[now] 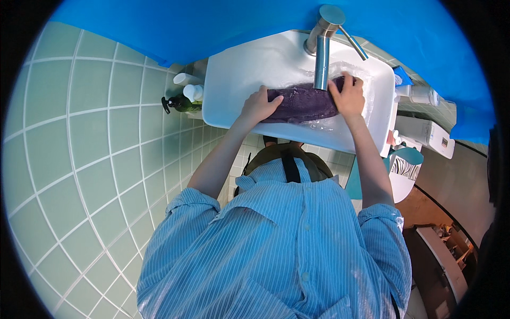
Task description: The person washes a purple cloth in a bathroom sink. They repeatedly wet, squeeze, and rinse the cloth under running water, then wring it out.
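A wet, dark purple cloth (305,103) is stretched sideways inside a white washbasin (229,79), below the spout of a metal single-lever tap (322,63). My left hand (259,104) grips the cloth's left end, with the thumb lying on top of it. At the other end, my right hand (347,95) has its thumb and fingers around the cloth, just right of the spout. Clear water or suds spread in the basin around the cloth, mostly on the right side.
Left of the basin stand a green pump bottle (181,103) and white containers (193,92). A blue tube (402,76) and a clear container (424,95) are at its right. Green wall tiles (91,91) rise at the left; blue sheeting (239,24) hangs beyond the basin.
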Demonstrator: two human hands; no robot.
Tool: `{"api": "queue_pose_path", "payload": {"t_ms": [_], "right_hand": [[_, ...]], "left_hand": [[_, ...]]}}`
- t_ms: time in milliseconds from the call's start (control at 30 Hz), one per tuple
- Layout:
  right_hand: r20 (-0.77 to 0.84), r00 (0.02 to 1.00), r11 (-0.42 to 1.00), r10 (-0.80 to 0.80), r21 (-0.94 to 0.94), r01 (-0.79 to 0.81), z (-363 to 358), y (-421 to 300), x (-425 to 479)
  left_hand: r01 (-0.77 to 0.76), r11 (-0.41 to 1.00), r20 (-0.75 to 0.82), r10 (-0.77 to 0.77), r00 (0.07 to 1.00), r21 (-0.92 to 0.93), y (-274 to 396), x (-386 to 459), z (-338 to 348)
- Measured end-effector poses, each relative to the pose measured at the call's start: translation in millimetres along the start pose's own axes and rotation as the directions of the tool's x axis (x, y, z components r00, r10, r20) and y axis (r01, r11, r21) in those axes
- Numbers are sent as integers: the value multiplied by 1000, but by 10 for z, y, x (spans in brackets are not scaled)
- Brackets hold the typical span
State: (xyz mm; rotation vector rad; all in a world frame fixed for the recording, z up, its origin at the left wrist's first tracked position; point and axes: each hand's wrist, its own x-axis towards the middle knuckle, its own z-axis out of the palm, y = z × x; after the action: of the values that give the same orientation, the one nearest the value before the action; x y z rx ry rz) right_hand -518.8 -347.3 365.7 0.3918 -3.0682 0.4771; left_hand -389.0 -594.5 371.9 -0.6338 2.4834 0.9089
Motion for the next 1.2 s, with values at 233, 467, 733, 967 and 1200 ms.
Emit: {"api": "queue_pose_path", "payload": {"t_ms": [233, 467, 733, 967, 1200], "right_hand": [[-26, 999, 974, -28, -224, 21, 256, -3, -175], [-97, 994, 976, -58, -215, 36, 365, -35, 47], [-152, 988, 974, -23, -227, -13, 492, -38, 242], [-159, 986, 970, 45, -231, -82, 497, -17, 189], [16, 990, 976, 142, -169, -137, 346, 41, -5]], "left_hand": [[-5, 943, -117, 46, 992, 332, 37, 276, -22], [-99, 900, -289, 238, 927, 425, 24, 490, 60], [-74, 819, -479, 403, 780, 569, 23, 912, 4], [-25, 852, -624, 402, 670, 522, -50, 694, 200], [35, 928, -306, 86, 948, 371, -33, 350, 99]]}}
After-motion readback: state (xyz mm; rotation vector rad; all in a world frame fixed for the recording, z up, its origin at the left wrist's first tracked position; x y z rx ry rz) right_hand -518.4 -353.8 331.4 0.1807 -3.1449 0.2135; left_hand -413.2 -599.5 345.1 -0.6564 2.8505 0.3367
